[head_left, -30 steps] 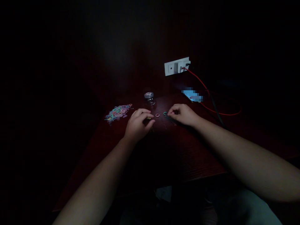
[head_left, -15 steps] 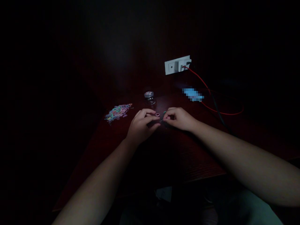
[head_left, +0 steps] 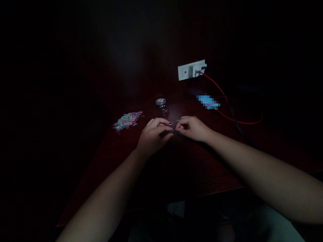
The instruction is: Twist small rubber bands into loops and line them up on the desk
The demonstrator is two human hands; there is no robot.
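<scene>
In the middle of the dark table my right hand (head_left: 193,127) pinches a small thin elastic band (head_left: 174,130) between thumb and fingertips. My left hand (head_left: 156,132) faces it with thumb and fingers apart. One left fingertip is right beside the band; whether it touches is too small to tell. A small pink elastic ring (head_left: 170,123) is at the tip of another left finger. Partly behind the right fingers shows a green ring (head_left: 177,120). Further left lies a loose pile of colourful elastic bands (head_left: 127,120).
A small clear jar with a lid (head_left: 161,105) stands beyond my hands. On the wall, a socket plate (head_left: 185,72) carries a white plug with a red cable (head_left: 214,82), which runs to a blurred blue device (head_left: 208,102). A black cable (head_left: 233,116) hangs at the right.
My left fingers have moved slightly right, toward the band and up to the pink ring. My right hand stays nearly in place, still pinching the band.
</scene>
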